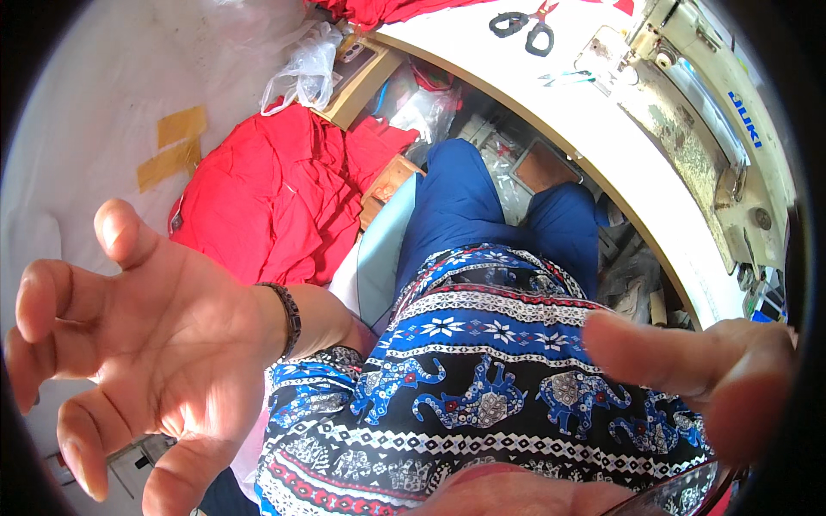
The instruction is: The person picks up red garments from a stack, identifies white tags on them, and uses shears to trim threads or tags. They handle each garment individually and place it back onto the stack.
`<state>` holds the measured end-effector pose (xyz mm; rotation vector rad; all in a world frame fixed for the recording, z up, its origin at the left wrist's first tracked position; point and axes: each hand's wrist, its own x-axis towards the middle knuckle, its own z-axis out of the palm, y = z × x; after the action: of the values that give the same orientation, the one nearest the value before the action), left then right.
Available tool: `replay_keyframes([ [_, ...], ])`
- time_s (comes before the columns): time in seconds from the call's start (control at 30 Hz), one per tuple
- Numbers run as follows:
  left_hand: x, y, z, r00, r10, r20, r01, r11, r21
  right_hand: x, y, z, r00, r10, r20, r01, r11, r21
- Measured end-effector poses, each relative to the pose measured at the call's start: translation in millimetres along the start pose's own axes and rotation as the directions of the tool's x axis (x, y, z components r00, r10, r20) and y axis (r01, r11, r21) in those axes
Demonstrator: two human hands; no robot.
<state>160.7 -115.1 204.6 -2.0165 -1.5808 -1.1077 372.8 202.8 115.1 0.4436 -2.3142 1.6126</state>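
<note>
My left hand [172,344] is raised on the left, palm up, with its fingers spread and nothing in it. A dark bracelet [286,320] circles that wrist. Behind this hand lies a heap of red cloth [267,193], apart from it. My right hand [714,365] is raised at the right rim, close to the camera. One digit stretches out to the left, away from the rest. The other fingers are partly cut off by the rim, and no object shows in this hand. Below the table edge, it hangs in front of my patterned top [482,335].
A curved white table [654,198] carries a sewing machine [731,112], black-handled scissors [525,30] and small thread snips [568,78]. More red cloth [396,10] lies at its far end. Beside it are a cardboard box [366,86] and a clear plastic bag [310,64]. A pedal [544,166] sits below.
</note>
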Motion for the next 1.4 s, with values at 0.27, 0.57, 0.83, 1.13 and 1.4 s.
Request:
replay_keyframes([
  [0.27,5.2,-1.0,8.3,0.989,0.095,-0.109,-0.108,0.986,-0.124,13.7,3.8,0.0,0.998,-0.064,0.027,0.065,0.998,-0.014],
  [0.57,-9.4,1.0,36.3,0.925,0.018,-0.38,-0.098,0.976,-0.193,28.8,0.1,7.9,0.989,-0.099,0.106,0.112,0.985,-0.134],
  [0.83,-38.2,-8.0,29.3,0.93,-0.05,-0.365,-0.022,0.981,-0.191,55.8,-2.9,22.0,0.965,-0.141,0.22,0.203,0.934,-0.292],
  [1.13,-42.8,-15.1,7.3,0.946,-0.037,-0.321,-0.025,0.982,-0.189,80.0,-29.8,27.3,0.935,-0.176,0.308,0.318,0.799,-0.51],
  [1.4,-24.5,-43.1,-21.7,0.98,-0.03,-0.195,-0.008,0.981,-0.194,105.4,-46.6,19.8,0.932,-0.146,0.331,0.326,0.736,-0.593],
])
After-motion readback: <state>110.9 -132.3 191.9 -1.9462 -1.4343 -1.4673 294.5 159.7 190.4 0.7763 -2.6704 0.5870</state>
